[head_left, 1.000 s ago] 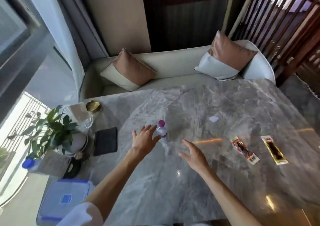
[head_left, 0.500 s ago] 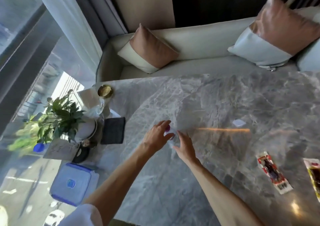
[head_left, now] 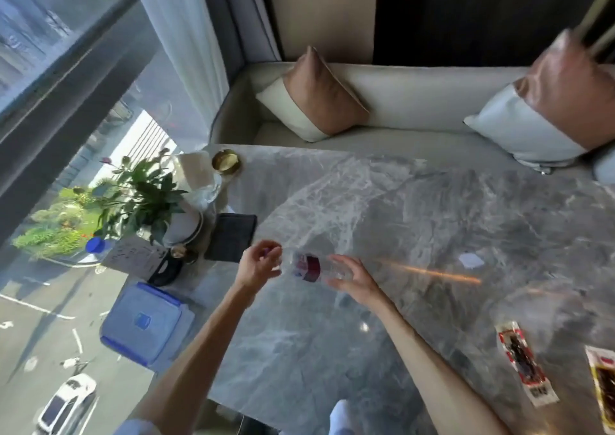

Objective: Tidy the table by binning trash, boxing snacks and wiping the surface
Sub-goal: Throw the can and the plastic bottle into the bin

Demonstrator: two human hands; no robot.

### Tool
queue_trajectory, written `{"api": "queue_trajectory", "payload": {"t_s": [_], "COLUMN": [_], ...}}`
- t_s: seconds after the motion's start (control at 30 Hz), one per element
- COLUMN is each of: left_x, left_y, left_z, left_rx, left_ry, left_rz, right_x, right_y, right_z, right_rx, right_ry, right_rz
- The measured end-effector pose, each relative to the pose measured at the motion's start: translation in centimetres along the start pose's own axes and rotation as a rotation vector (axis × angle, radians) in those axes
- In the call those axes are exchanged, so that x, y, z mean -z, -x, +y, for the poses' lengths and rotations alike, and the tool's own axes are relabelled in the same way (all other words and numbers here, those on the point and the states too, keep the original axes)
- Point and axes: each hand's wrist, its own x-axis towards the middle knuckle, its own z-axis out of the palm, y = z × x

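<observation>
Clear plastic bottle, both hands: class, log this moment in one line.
left hand: grips cap end | right hand: grips base | clear plastic bottle with dark red label: horizontal, off grey marble table

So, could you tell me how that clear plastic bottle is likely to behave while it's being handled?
The bottle looks see-through and probably near empty, so likely light. Its thin clear wall may crumple under the right hand. Held sideways with the left hand at the cap end, it would probably roll if laid down.

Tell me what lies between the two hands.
In the head view, a clear plastic bottle with a dark red label lies sideways between left hand and right hand, both gripping it.
</observation>
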Motion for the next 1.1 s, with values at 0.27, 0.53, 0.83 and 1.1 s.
{"api": "queue_trajectory", "payload": {"t_s": [0.27,0.53,0.83,1.1], "left_x": [14.3,30.0,41.9,41.7], "left_y": [6.2,14.4,24.4,30.2], "left_z": [-7.5,-14.6,-23.7,-30.6], "left_rx": [0.213,0.217,0.086,0.152], "left_ry": [0.532,0.792,0.720,0.892], "left_rz": [0.216,0.802,0.884,0.895], "right_x": [-11.0,-32.6,-50.3,-56.2], "right_y": [1.0,3.5,5.1,6.6], "right_z": [-8.0,-11.5,-9.8,-10.0], "right_rx": [0.033,0.017,-0.367,-0.391], "right_ry": [-0.208,-0.154,-0.032,0.191], "right_rz": [-0.186,-0.405,-0.576,-0.903]}}
